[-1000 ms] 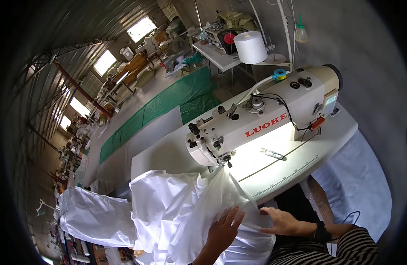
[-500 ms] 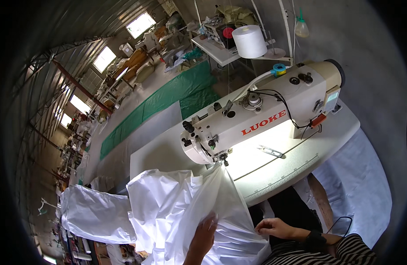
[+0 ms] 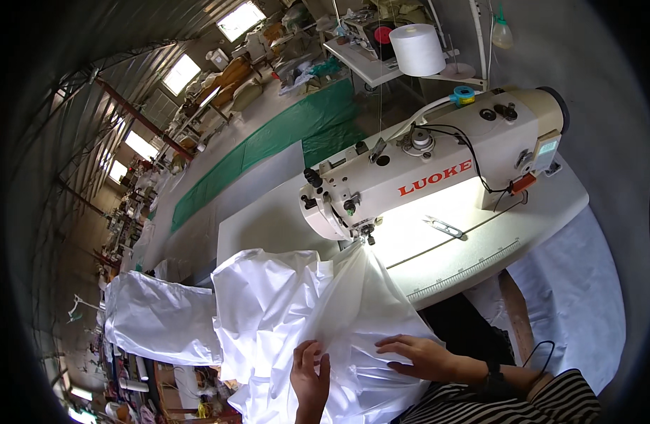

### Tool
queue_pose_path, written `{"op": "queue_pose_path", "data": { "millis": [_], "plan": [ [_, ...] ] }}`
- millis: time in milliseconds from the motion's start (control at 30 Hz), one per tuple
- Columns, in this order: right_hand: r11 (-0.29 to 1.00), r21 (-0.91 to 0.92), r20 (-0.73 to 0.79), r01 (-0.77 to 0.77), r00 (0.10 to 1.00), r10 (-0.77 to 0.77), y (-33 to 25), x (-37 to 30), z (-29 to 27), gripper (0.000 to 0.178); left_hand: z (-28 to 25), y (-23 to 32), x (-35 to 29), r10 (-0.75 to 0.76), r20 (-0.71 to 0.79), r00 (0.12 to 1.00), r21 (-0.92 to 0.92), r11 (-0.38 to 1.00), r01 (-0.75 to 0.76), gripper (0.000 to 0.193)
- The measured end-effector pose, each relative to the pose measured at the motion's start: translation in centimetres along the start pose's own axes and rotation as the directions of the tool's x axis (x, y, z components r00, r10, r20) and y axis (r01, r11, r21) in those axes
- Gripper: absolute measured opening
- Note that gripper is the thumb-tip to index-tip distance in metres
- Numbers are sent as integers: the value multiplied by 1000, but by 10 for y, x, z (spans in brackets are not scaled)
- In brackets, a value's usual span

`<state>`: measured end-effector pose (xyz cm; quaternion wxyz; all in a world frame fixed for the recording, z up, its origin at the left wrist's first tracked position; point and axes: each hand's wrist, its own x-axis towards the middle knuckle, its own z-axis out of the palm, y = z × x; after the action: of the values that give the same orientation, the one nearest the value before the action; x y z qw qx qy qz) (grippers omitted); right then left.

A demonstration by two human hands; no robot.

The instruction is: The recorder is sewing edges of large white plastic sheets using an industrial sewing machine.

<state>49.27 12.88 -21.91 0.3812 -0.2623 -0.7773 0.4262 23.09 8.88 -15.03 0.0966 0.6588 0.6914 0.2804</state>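
A wide piece of white shiny fabric [image 3: 268,304] hangs in folds over the near edge of the sewing machine table. Its top gathers to a point under the needle area of a white industrial sewing machine [image 3: 438,162]. My left hand [image 3: 311,378] rests against the lower folds, fingers loosely bent and thumb apart. To its right, my right hand [image 3: 424,357] lies over the cloth with fingers stretched and separated. Neither hand grips the fabric. On the lit table bed lies a pair of thread snips [image 3: 445,227].
The machine table [image 3: 551,205] has a ruler strip along its near edge. Behind it stand a white thread cone [image 3: 417,51] and a hanging oil bottle [image 3: 502,34]. More white fabric [image 3: 565,297] spreads at the right. Green sheeting [image 3: 268,152] covers floor beyond.
My right hand has moved left onto the fabric, and its fingers have spread. My left hand has shifted slightly left and down. The view has tilted a little.
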Motion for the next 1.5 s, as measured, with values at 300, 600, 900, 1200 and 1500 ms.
{"op": "queue_pose_path", "data": {
  "millis": [300, 600, 900, 1200, 1500],
  "plan": [
    [874, 185, 131, -449, 893, 431, 24, -10, 11, 45, -1, 7, -27, 118, 17, 993, 220, 968, -119, 18],
    [250, 704, 460, -665, 694, 554, 33, -24, 36, 33, -7, -65, -27, -185, 107, 977, -401, 891, 212, 9],
    [517, 668, 260, -535, 819, 511, 26, -11, 57, 40, 23, -76, -39, -400, 374, 837, -752, 397, 526, 9],
    [448, 739, 237, -504, 816, 527, 31, -42, 5, 24, 4, -112, -4, -411, -81, 908, -637, 722, 270, 7],
    [844, 340, 217, -415, 908, 359, 4, 22, 74, 44, 26, -110, 15, -357, -69, 931, -455, 842, 289, 9]
  ]
}}
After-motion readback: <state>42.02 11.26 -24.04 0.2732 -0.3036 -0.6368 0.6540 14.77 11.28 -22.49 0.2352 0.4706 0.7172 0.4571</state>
